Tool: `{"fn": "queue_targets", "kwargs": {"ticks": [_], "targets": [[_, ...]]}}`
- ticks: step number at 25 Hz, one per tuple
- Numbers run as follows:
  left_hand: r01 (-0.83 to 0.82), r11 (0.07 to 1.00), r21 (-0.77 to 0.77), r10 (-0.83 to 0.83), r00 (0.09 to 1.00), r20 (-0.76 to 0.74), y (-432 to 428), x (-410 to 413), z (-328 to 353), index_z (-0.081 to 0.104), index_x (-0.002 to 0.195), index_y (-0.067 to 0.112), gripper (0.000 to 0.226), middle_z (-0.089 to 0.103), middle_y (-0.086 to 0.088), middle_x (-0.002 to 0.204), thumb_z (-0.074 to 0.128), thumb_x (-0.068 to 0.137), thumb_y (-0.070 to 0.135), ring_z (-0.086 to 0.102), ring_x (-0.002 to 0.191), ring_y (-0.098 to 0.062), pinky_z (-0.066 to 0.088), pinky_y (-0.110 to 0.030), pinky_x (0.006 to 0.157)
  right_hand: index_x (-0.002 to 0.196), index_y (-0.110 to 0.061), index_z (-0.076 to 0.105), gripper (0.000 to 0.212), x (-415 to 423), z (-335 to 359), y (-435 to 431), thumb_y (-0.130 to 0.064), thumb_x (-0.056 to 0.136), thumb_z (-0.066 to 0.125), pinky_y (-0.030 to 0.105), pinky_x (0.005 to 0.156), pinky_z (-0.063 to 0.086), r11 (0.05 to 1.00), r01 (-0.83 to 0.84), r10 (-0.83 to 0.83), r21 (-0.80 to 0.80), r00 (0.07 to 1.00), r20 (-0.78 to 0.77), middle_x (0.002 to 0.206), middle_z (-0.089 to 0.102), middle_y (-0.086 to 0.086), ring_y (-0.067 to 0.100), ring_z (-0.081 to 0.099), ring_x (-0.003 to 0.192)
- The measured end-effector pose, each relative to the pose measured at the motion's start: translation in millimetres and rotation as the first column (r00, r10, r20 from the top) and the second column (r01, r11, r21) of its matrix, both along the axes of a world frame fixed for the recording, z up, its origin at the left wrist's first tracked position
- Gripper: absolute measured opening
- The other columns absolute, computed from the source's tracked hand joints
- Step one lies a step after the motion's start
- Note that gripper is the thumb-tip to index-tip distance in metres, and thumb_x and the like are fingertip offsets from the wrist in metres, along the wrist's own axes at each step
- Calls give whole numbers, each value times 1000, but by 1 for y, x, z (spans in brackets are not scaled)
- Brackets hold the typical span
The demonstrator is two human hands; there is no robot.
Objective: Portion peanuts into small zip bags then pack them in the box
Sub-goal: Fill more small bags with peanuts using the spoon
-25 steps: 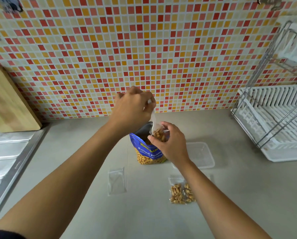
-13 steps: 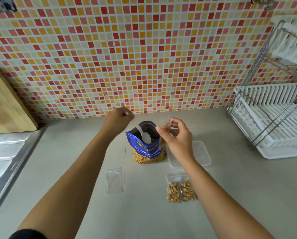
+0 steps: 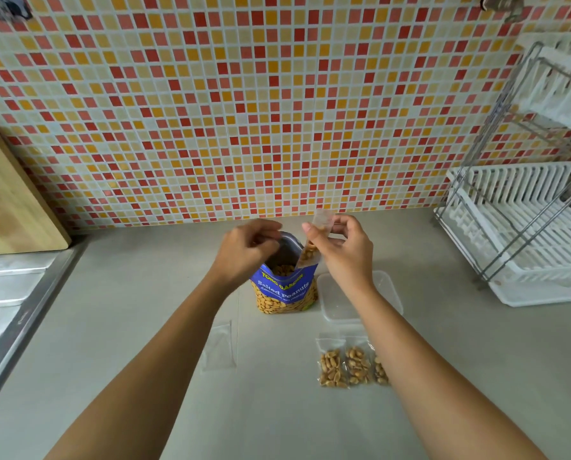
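A blue bag of salted peanuts stands open on the grey counter. My right hand pinches the top of a small zip bag partly filled with peanuts, held over the blue bag's right rim. My left hand hovers at the blue bag's mouth with curled, blurred fingers; no spoon shows in it. A clear plastic box sits right of the blue bag, partly behind my right forearm. Three filled zip bags lie side by side in front. An empty zip bag lies to the left.
A white dish rack with a metal frame fills the right side. A wooden cutting board leans on the tiled wall at left, above a steel sink drainer.
The white spoon my left hand lowered into the blue bag is no longer visible. My left hand has moved right over the bag's mouth. My right hand has lifted the small bag slightly.
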State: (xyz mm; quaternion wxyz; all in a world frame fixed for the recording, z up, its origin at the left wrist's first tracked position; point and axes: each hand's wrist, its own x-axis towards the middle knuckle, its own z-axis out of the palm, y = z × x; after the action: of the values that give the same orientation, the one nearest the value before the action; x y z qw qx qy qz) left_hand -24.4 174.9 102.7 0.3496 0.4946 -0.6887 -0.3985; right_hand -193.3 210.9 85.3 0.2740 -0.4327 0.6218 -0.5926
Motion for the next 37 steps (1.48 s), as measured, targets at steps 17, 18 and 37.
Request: {"fn": "queue_targets", "kwargs": {"ticks": [17,18,37], "targets": [[219,941,258,-141,947,-289,53,-31,-42,65,88,8,15,64,-16,85,63,87,23,62,79,-16,54,-22,72,78,-22,65,9,-41,6,30,-15,82,69,21,65,52,922,-338,314,189,938,147,76,70,-3,8,65,72],[216,935,280,-138,952,-273,61,-32,-56,65,87,8,15,64,-17,84,63,87,23,61,79,-17,52,-23,71,78,-22,65,11,-43,-3,39,-13,81,69,18,61,50,908,-347,320,235,936,148,76,69,-1,6,65,68],[-284,889,360,112,896,429,112,-35,-183,64,92,5,28,67,-13,91,63,84,33,60,82,-27,42,-27,63,90,-13,70,13,5,-163,60,-19,87,59,29,70,48,810,45,398,585,691,-604,95,72,9,30,65,89]]}}
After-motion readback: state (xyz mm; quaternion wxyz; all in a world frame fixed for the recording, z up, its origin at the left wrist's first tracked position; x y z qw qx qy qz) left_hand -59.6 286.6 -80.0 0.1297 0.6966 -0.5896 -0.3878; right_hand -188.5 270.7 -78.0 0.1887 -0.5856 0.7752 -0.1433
